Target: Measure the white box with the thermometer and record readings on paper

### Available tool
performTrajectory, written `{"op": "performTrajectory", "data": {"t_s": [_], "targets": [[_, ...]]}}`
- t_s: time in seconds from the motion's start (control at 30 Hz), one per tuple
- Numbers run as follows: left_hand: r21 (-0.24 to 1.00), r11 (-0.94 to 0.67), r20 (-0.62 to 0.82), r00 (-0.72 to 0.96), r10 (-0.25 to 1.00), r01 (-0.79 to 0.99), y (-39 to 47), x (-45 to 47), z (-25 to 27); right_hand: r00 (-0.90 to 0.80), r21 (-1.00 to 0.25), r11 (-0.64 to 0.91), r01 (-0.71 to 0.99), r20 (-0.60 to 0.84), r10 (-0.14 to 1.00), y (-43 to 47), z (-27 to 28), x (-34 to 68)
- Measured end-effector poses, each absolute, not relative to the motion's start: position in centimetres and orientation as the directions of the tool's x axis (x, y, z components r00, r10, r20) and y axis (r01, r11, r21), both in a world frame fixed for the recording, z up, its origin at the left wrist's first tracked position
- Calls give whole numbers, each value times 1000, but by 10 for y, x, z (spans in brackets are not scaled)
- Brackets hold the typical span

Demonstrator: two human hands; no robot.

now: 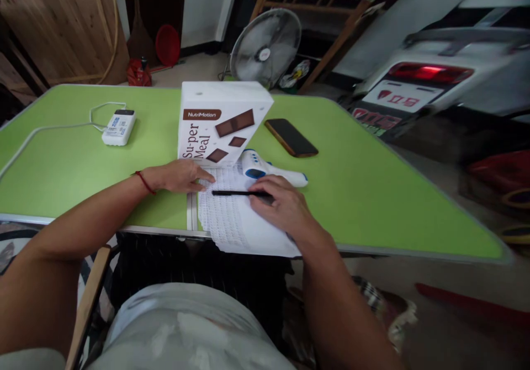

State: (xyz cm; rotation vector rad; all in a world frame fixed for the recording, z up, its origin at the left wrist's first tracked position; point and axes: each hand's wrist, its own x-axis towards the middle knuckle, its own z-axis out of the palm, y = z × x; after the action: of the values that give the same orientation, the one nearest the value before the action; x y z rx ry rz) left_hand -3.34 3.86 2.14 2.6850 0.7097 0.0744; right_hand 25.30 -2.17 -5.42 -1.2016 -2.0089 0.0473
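My right hand (277,199) is closed around a black pen (232,193), which lies level across a sheet of paper (248,226). Handwritten lines cover the left part of the sheet, and its lower edge hangs past the table's front. My left hand (184,176) rests at the paper's upper left, index finger and thumb stretched out and apart. Just behind it stands a white NutriMotion box (223,121). A white and blue infrared thermometer (273,171) lies between the box and my right hand, partly on the paper.
On the green table (372,193) a dark phone (291,137) lies right of the box. A white power adapter (118,127) with a cable sits at the left. Beyond the table are a fan (265,48), a red basin (167,45) and a scooter (434,77).
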Motion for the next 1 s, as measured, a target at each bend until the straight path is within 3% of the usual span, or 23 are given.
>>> {"op": "performTrajectory", "data": {"t_s": [1.0], "targets": [[355,-814,1,870,493,460,41,-34,18,-251,-417,538,733,569,783,-24,-49,253]]}}
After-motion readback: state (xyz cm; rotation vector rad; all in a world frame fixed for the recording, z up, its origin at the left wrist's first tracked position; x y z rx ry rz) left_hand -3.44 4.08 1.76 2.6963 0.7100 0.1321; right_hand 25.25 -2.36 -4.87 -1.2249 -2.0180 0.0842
